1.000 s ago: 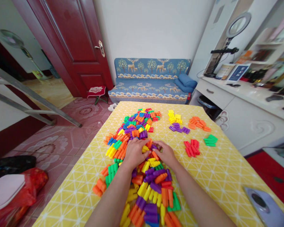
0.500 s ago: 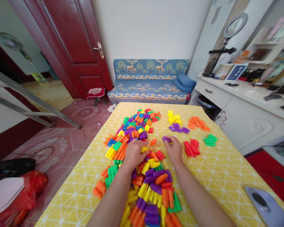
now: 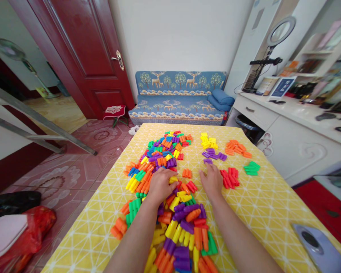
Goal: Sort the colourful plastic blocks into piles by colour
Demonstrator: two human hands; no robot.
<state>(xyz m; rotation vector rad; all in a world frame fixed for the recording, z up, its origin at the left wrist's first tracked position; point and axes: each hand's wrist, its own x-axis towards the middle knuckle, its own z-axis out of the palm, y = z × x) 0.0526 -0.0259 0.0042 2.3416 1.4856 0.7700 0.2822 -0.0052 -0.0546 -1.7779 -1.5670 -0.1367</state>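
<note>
My left hand (image 3: pixel 162 184) rests in the long pile of mixed plastic pieces (image 3: pixel 184 227), its thumb and fingers around a yellow piece (image 3: pixel 173 179). Just short of a small purple piece (image 3: pixel 207 161), my right hand (image 3: pixel 211 181) is open above the cloth, holding nothing. Between the hands lies an orange piece (image 3: pixel 186 173). On the right are separate groups: yellow (image 3: pixel 208 141), purple (image 3: pixel 214 154), orange (image 3: pixel 237 148), red (image 3: pixel 230 178) and green (image 3: pixel 252 168).
A yellow patterned cloth (image 3: pixel 102 227) covers the table. A phone (image 3: pixel 315 246) lies at its right front corner. Beyond stand a blue sofa (image 3: pixel 179 106) and, to the right, a white dresser (image 3: pixel 307 136).
My right hand has let go of the purple piece, which now lies below the purple group. The orange piece between the hands has shifted slightly and lies flat.
</note>
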